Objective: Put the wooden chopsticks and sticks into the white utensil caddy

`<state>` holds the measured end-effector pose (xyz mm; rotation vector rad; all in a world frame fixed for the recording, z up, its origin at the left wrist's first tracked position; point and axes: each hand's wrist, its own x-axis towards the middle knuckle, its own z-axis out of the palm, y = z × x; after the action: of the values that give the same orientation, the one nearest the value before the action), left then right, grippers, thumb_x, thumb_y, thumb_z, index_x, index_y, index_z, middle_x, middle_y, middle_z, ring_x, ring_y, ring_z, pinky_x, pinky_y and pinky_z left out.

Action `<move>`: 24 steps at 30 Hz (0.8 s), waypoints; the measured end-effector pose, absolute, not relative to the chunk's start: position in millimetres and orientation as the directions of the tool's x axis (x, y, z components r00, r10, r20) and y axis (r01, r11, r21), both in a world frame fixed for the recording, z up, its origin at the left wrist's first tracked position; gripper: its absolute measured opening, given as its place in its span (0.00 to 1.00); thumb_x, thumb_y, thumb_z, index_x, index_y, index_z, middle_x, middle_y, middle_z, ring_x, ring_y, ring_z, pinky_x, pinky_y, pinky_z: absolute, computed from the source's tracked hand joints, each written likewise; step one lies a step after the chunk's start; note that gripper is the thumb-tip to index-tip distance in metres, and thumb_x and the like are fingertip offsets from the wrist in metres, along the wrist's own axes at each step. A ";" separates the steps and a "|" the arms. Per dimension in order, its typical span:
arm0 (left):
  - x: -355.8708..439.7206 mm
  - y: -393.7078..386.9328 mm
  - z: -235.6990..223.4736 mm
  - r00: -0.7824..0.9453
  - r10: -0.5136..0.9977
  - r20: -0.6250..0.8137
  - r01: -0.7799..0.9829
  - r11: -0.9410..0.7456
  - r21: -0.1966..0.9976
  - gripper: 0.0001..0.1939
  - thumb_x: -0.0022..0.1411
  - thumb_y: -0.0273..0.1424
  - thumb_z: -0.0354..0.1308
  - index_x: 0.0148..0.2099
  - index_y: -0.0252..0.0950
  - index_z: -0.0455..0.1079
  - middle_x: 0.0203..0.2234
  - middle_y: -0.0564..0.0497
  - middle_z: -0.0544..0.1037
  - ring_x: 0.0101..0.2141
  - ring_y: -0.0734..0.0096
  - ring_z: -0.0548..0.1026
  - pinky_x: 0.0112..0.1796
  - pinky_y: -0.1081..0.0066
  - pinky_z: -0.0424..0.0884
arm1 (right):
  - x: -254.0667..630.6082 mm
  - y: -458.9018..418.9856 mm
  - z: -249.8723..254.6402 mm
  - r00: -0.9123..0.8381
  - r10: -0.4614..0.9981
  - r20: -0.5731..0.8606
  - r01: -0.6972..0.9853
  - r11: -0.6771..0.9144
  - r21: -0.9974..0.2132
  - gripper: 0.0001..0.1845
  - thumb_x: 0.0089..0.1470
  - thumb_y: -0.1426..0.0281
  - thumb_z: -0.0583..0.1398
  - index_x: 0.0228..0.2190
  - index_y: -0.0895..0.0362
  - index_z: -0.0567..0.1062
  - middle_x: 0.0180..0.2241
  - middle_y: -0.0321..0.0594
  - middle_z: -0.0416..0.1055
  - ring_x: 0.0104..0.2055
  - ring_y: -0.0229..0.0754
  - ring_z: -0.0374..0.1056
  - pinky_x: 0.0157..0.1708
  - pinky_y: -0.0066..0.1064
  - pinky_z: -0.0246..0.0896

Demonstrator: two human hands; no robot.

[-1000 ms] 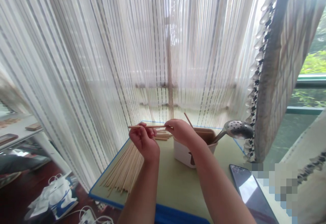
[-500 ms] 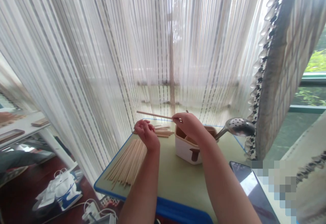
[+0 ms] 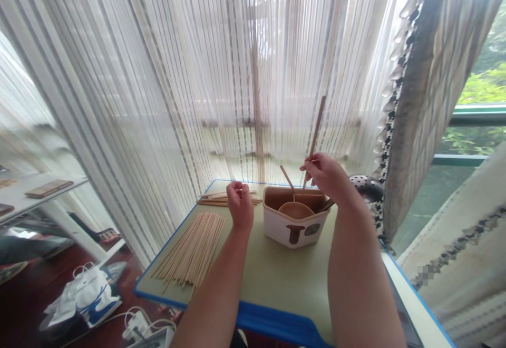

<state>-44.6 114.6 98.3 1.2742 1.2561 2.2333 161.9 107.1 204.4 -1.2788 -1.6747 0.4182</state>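
Note:
My right hand (image 3: 322, 171) pinches a thin wooden chopstick (image 3: 317, 129) above a white box with a brown inside (image 3: 293, 232). The chopstick stands nearly upright, its lower end at the box's back part. Another stick (image 3: 287, 176) leans out of the box. A round brown shape (image 3: 296, 210) shows at the box's front; I cannot tell whether it is a bowl or a compartment. Out to the right leans a metal slotted spoon (image 3: 368, 187), partly behind my right arm. My left hand (image 3: 240, 203) is closed beside the box, with nothing seen in its curled fingers.
Many loose chopsticks (image 3: 192, 250) lie fanned out on the blue-edged table (image 3: 282, 279), left of my left arm. A smaller bunch (image 3: 209, 200) lies behind my left hand. Striped curtains (image 3: 177, 74) hang close behind the table. A power strip (image 3: 138, 327) and a white bag (image 3: 87, 295) are at lower left.
My right hand has moved right and slightly up, turning the chopstick from nearly level to nearly upright. My left hand has shifted a little right in view. More of the box's inside shows.

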 end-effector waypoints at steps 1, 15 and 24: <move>-42.5 114.0 97.0 -0.547 0.606 0.577 0.211 -0.568 0.796 0.10 0.58 0.37 0.52 0.38 0.36 0.60 0.27 0.54 0.67 0.22 0.80 0.66 0.24 0.77 0.63 | 161.6 107.5 204.0 -0.001 0.888 0.460 0.554 0.383 -0.739 0.07 0.54 0.70 0.53 0.36 0.59 0.66 0.33 0.43 0.74 0.23 0.32 0.67 0.21 0.24 0.59; -32.7 115.6 85.2 0.011 0.791 0.612 0.449 -0.551 0.704 0.23 0.56 0.42 0.54 0.51 0.35 0.62 0.46 0.43 0.71 0.45 0.63 0.70 0.43 0.62 0.68 | 156.5 123.3 190.7 0.021 0.957 0.290 0.658 0.205 -0.725 0.11 0.56 0.65 0.50 0.32 0.59 0.68 0.35 0.46 0.74 0.22 0.33 0.66 0.21 0.24 0.58; -35.5 114.3 82.5 0.128 0.776 0.617 0.550 -0.573 0.607 0.39 0.49 0.47 0.59 0.59 0.34 0.54 0.54 0.37 0.63 0.55 0.53 0.61 0.53 0.53 0.59 | 154.1 114.8 196.4 0.012 0.926 0.378 0.820 0.207 -0.534 0.11 0.53 0.68 0.53 0.34 0.59 0.73 0.31 0.45 0.73 0.31 0.40 0.67 0.30 0.28 0.57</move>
<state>-35.5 114.3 82.5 2.1723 1.3092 1.4231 154.1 114.8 196.4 -1.6259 -1.8174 0.2030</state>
